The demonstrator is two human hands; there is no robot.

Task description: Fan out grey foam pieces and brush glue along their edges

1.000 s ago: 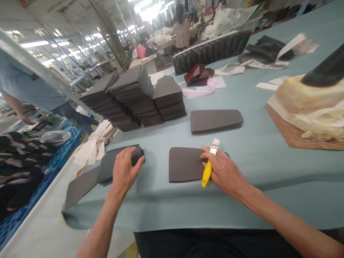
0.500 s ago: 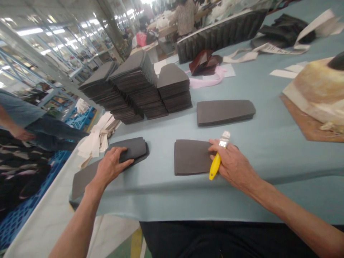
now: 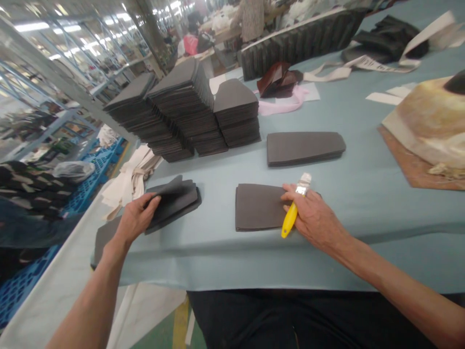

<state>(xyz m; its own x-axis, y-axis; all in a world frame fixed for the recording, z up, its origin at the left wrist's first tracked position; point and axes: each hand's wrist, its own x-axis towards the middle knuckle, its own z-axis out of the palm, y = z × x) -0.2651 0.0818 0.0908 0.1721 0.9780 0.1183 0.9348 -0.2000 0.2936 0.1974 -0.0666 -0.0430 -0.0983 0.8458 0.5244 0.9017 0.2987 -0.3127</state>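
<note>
At the left of the table, my left hand pinches the edge of a dark grey panel. The panel's far end tilts up off a small pile of like panels. My right hand is closed around a paintbrush with a yellow handle, its pale bristles pointing away from me. Fingers of that same hand rest on the right part of a flat grey panel stack in front of me, hiding its right end.
Behind stand tall stacks of dark panels. A low panel pile lies right of them. Cream fabric strips hang near the left edge. A stained cloth bundle on a brown board sits at right.
My left hand has drawn back toward the left and lifted the top panel's edge off the pile. The right hand stays in place with the paintbrush. The person at far left has mostly left view.
</note>
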